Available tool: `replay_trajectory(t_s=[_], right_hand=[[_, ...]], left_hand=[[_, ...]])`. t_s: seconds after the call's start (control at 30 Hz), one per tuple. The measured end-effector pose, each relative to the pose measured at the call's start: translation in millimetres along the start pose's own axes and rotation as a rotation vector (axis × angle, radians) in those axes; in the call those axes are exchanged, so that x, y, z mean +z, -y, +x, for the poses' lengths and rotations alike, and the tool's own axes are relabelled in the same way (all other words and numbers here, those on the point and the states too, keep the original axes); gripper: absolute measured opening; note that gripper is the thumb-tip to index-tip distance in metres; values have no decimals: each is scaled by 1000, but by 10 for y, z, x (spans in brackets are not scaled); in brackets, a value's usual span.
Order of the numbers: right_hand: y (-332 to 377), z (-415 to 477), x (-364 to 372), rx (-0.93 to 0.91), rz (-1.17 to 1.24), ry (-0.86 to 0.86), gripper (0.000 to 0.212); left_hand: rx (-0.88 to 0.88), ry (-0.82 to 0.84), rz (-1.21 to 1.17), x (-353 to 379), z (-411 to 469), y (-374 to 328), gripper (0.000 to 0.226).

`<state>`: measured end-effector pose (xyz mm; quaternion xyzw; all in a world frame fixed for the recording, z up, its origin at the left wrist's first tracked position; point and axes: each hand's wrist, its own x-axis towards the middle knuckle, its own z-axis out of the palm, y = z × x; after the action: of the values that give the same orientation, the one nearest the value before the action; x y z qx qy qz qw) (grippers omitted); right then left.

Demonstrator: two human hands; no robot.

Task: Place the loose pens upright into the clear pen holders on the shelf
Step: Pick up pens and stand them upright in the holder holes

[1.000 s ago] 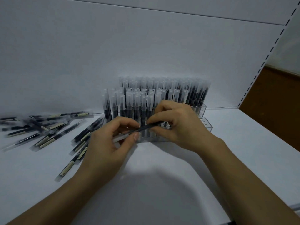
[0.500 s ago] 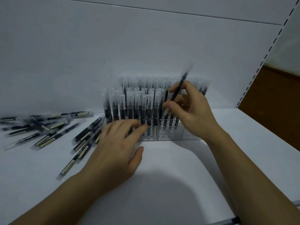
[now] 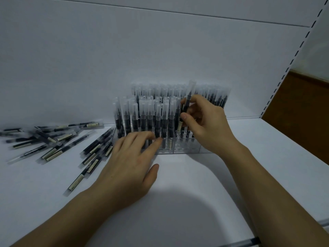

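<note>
Most of this looks done tbh: the clear pen holders point(image 3: 179, 149) at the back of the shelf point(image 3: 267, 157) are packed with upright pens, with just a few empty slots in the front row on the right. Plenty of loose pens point(image 3: 53, 141) lie scattered off to the left though, so there's a fair bit to go. The right hand point(image 3: 204, 125) pinches one pen point(image 3: 187, 100) nearly upright, tip down over those empty slots. The left hand point(image 3: 130, 166) lies flat, fingers straight, touching the holder's front and holding nothing.

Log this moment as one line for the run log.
right hand pinches pen upright above holder | left hand open, fingertips at holder front | loose pens lying left on shelf | pen not yet seated
</note>
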<state>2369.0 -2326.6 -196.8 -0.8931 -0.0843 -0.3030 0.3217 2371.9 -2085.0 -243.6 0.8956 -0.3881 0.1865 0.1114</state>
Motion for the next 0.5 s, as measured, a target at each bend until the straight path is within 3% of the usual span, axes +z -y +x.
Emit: replay_trajectory(t_s=[0.17, 0.5], right_hand=[[44, -18, 11, 41, -34, 13, 49], [102, -19, 27, 108, -208, 74, 19]], left_hand=[[3, -4, 21, 3, 4, -5, 58], [8, 3, 37, -9, -2, -6, 58]])
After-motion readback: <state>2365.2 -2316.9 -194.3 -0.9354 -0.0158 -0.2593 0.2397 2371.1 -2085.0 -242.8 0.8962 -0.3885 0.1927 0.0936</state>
